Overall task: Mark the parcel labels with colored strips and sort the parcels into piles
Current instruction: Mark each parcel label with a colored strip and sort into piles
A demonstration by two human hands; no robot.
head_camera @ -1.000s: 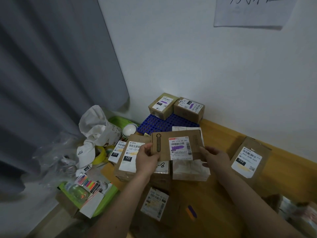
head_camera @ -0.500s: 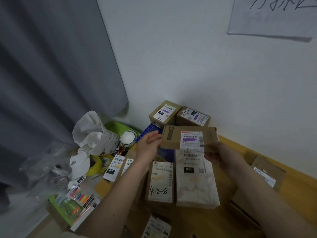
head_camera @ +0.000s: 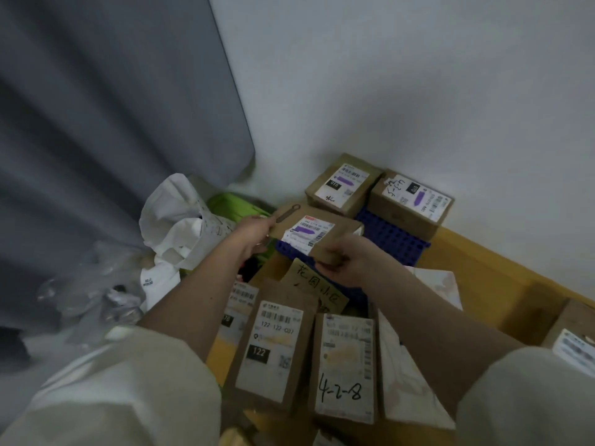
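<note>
- Head view: both hands hold a flat brown parcel (head_camera: pixel 317 231) mid-frame, above the blue mat (head_camera: pixel 391 241).
- Left hand (head_camera: pixel 254 233) has its grip closed on the parcel's left end; right hand (head_camera: pixel 346 263) pinches its near edge.
- Its label bears a purple strip (head_camera: pixel 304 231).
- Two purple-marked parcels (head_camera: pixel 378 196) sit just behind, by the wall.
</note>
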